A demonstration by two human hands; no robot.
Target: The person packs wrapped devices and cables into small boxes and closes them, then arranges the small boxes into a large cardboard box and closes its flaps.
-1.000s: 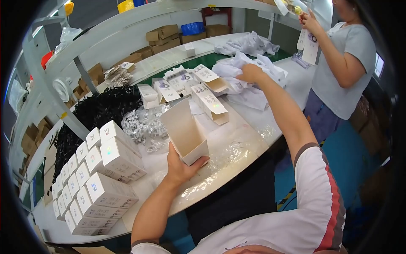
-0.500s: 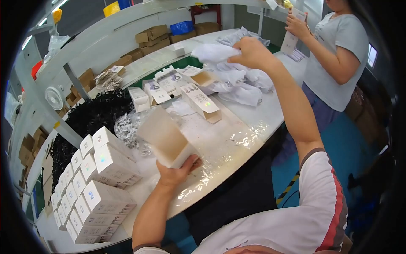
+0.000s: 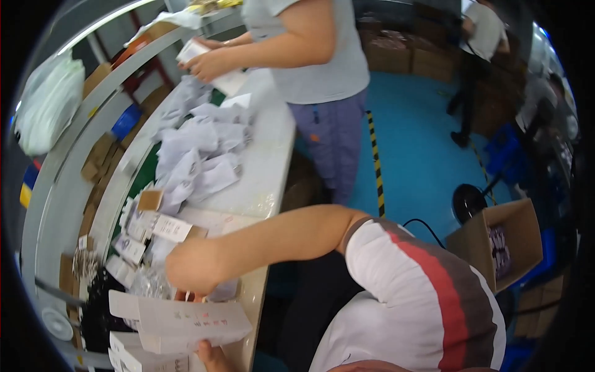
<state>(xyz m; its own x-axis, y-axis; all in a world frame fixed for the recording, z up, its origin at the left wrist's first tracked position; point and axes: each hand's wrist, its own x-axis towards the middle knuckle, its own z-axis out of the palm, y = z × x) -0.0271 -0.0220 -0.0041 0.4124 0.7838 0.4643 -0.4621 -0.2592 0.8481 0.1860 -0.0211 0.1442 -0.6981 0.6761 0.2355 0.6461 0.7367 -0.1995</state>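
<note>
My left hand (image 3: 212, 355) grips the lower edge of an unfolded-top white box (image 3: 192, 323), which lies on its side with its flap pointing left. Close above the box is my right hand (image 3: 193, 266), its back turned to the camera and its fingertips curled down. A pale bag (image 3: 224, 290) shows beside these fingers, partly behind the wrist; the grip itself is mostly hidden. More white bags (image 3: 198, 146) lie heaped farther up the table. Several printed boxes (image 3: 170, 228) lie left of my right forearm, near clear plastic pieces (image 3: 150, 284).
Stacked white boxes (image 3: 145, 358) stand at the bottom left, by black straps (image 3: 96, 304). A co-worker (image 3: 310, 56) across the table holds a white carton (image 3: 229, 80). An open cardboard box (image 3: 496, 242) stands at the right, near a black round base (image 3: 469, 203). Another person (image 3: 483, 37) is farther back.
The view has swung to the right. My right hand has come from the bag heap, with a white bag lifted, to just above the box. The box in my left hand has tipped onto its side.
</note>
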